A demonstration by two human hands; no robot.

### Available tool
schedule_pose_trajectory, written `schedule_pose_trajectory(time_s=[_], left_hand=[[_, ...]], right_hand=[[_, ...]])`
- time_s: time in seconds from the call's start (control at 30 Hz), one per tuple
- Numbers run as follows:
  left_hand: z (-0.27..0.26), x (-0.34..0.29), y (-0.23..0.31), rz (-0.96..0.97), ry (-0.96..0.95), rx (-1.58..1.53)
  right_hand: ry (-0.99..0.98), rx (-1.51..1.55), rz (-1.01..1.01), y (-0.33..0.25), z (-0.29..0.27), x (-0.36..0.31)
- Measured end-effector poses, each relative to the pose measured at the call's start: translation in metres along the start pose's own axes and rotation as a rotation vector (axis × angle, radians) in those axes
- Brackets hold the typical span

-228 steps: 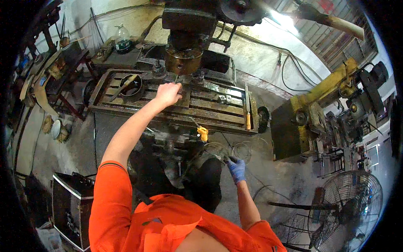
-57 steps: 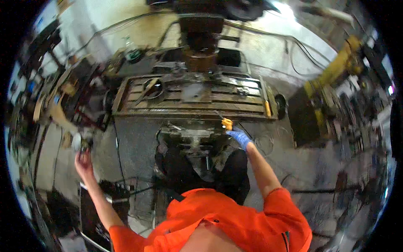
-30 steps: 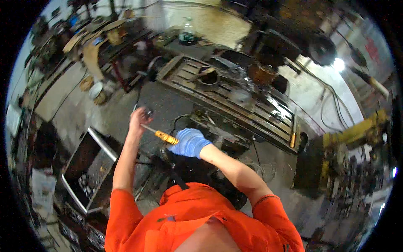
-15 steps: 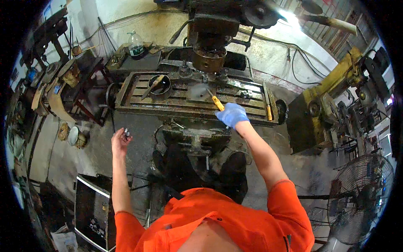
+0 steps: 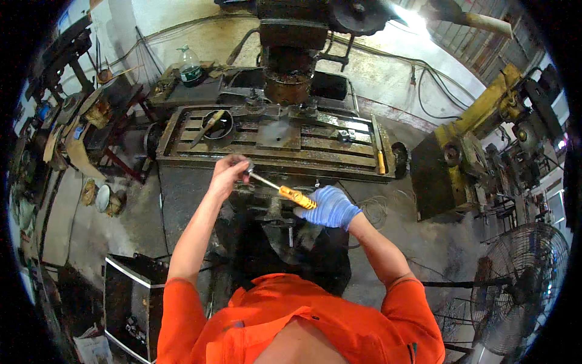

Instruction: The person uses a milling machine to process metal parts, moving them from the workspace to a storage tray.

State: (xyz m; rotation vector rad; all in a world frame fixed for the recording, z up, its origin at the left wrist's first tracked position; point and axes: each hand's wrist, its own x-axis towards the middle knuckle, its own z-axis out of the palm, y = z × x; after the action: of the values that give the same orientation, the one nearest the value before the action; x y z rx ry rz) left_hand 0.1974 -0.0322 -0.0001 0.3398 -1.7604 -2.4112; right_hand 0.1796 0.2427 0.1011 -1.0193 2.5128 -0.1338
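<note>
My right hand (image 5: 329,207), in a blue knit glove, is closed around the handle of a yellow-handled tool with a slim metal shaft (image 5: 295,196). Its shaft points up and left toward my bare left hand (image 5: 230,175). There my fingers pinch a small grey metal part (image 5: 248,165), mostly covered by the fingertips. The tool's tip is at this part; whether it touches cannot be made out. Both hands are held in front of the near edge of a slotted machine table (image 5: 242,159).
On the table are a round pot (image 5: 219,125) with a brush across it, small metal pieces (image 5: 346,135) and a yellow-handled file (image 5: 380,151). The machine's spindle head (image 5: 288,79) hangs over its back. A bin (image 5: 130,297) stands lower left, a fan (image 5: 518,288) lower right.
My left hand has risen and moved right with the metal part. My right hand has drawn the tool back from over the table, bringing tool and part together.
</note>
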Motion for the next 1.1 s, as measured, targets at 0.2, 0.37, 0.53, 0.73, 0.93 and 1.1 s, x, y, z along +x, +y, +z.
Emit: schedule_pose_trajectory(time_s=[0.2, 0.37, 0.53, 0.73, 0.93, 1.1], left_hand=[[0.058, 0.091, 0.023, 0.339, -0.007, 0.747], [0.066, 0.125, 0.010, 0.678, 0.094, 1.318], [0.075, 0.122, 0.015, 0.611, 0.124, 1.510], [0.075, 0.131, 0.007, 0.633, 0.155, 1.418], [0.091, 0.160, -0.007, 0.769, 0.117, 1.336], [0.099, 0.163, -0.009, 0.623, 0.221, 1.342]], right_hand=[[0.561, 0.772, -0.024, 0.066, -0.026, -0.001], [0.516, 0.954, -0.083, 0.107, 0.016, 0.039], [0.416, 0.842, 0.297, 0.136, 0.093, 0.080], [0.564, 0.538, 0.426, 0.098, 0.069, 0.032], [0.602, 0.643, 0.328, 0.128, 0.075, -0.010], [0.774, 0.816, 0.334, 0.169, 0.056, -0.042]])
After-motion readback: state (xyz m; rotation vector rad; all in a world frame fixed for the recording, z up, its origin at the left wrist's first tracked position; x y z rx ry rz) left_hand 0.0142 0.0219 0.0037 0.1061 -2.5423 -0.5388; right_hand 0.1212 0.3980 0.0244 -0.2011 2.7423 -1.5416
